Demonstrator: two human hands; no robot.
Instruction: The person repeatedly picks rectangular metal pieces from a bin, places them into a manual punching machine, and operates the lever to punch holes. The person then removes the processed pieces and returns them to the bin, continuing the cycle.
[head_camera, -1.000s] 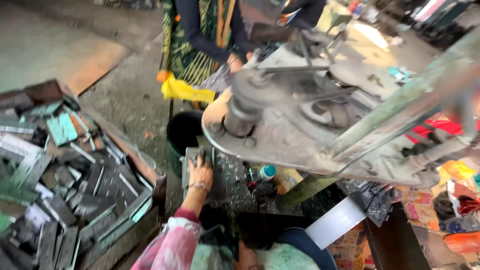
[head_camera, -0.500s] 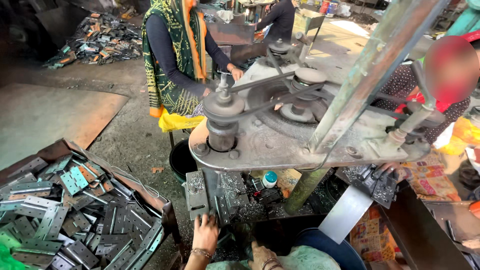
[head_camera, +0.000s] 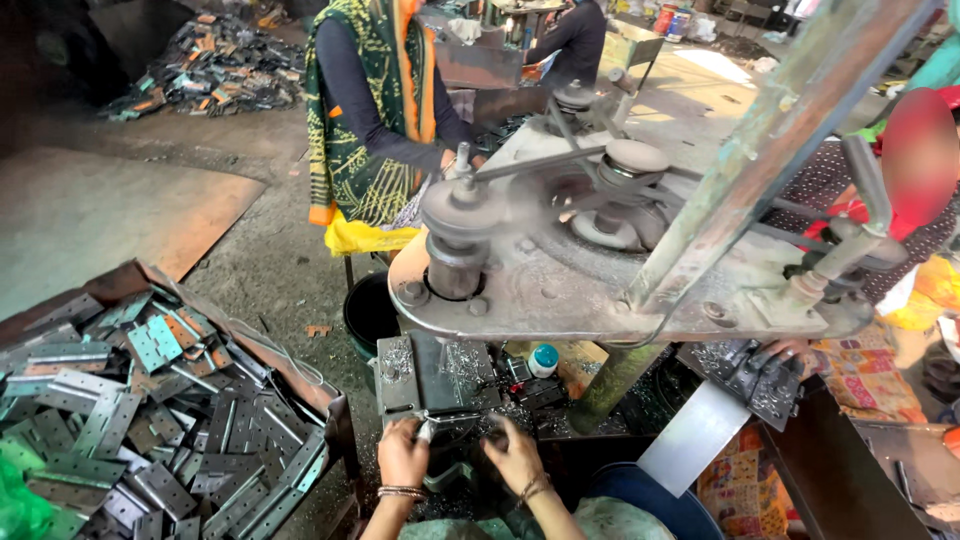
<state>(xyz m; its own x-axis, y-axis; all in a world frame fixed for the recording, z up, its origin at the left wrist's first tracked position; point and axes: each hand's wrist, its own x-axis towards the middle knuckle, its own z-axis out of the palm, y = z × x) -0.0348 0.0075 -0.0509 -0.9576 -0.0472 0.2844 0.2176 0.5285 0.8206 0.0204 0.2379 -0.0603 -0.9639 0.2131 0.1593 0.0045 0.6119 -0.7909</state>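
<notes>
Metal plate (head_camera: 440, 425) lies at the near edge of the jig (head_camera: 430, 375) under the drill press (head_camera: 600, 250). Left hand (head_camera: 402, 455) pinches it; right hand (head_camera: 515, 455) rests curled beside, grip unclear. Hinge pile (head_camera: 130, 410) left.

Your hands rest at six o'clock below the drill machine (head_camera: 600, 270); the crate of hinge plates (head_camera: 150, 410) sits at eight, a bucket (head_camera: 368, 312) between them.

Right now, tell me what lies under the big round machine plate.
Under the plate sits a metal jig block strewn with shavings, a white bottle with a teal cap, and a support post. Both hands work there; the plate hides anything further back.
</notes>
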